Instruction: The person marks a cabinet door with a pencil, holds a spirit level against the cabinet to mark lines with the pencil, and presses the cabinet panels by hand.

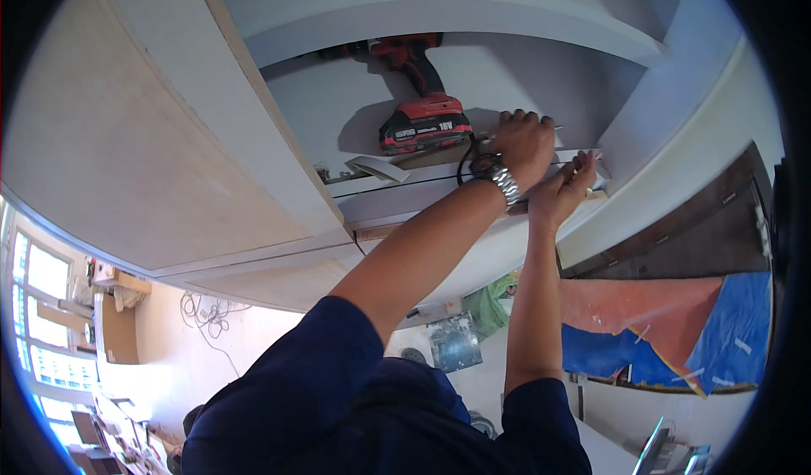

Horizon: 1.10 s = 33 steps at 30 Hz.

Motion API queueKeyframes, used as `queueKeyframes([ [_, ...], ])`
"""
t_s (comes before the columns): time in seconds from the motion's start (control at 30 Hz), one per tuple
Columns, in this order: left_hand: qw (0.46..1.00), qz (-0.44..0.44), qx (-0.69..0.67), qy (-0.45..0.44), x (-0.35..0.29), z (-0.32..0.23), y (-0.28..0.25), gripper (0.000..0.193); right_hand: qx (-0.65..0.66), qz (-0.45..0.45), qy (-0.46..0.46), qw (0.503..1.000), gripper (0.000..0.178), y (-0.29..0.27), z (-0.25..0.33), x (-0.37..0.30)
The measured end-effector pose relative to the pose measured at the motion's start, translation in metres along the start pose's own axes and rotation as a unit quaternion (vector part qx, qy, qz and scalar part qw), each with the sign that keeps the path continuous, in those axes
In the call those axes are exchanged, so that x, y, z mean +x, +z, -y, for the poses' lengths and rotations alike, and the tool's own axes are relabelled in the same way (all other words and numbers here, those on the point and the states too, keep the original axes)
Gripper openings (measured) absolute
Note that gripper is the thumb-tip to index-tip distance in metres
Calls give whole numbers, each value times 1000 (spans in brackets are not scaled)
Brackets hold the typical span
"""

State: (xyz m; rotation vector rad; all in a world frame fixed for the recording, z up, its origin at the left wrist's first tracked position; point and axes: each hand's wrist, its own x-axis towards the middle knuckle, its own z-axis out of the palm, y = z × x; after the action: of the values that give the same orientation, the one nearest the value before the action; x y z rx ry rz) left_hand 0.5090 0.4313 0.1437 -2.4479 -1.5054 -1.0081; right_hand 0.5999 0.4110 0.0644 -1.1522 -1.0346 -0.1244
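Pale shelf (524,69), red drill (432,107) at twelve o'clock; left hand (525,150) at two, right hand (561,194) nearer three, fingers curled, any grip unclear

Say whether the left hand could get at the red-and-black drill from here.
Probably yes: the left hand is close to the drill, with nothing large standing between them. Its fingers are curled, though, and may be holding something.

one wide fisheye view looks down from a head mount, near the left hand (525,150) and right hand (560,194), facing a pale open cabinet (372,23).
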Motion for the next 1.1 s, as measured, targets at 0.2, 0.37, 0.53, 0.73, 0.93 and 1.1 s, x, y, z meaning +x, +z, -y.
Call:
queueKeyframes([
  [0.2,997,47,-51,29,3,19,21,19,-42,103,21,994,52,12,3,-5],
  [0.37,988,-115,-90,55,-61,-1,-22,20,-82,170,-27,982,65,0,-42,-6],
  [0.53,985,41,-148,72,-175,25,-98,24,-155,111,-83,978,44,-1,-37,1],
  [0.73,958,202,-194,-61,-394,120,-156,40,12,136,18,990,50,3,-100,21],
  [0.93,703,166,12,-691,-732,218,-270,59,19,-14,-128,991,51,4,-6,-3],
  [1.1,418,-192,217,-861,-849,177,-478,73,63,-33,-59,996,45,-25,33,-4],
])
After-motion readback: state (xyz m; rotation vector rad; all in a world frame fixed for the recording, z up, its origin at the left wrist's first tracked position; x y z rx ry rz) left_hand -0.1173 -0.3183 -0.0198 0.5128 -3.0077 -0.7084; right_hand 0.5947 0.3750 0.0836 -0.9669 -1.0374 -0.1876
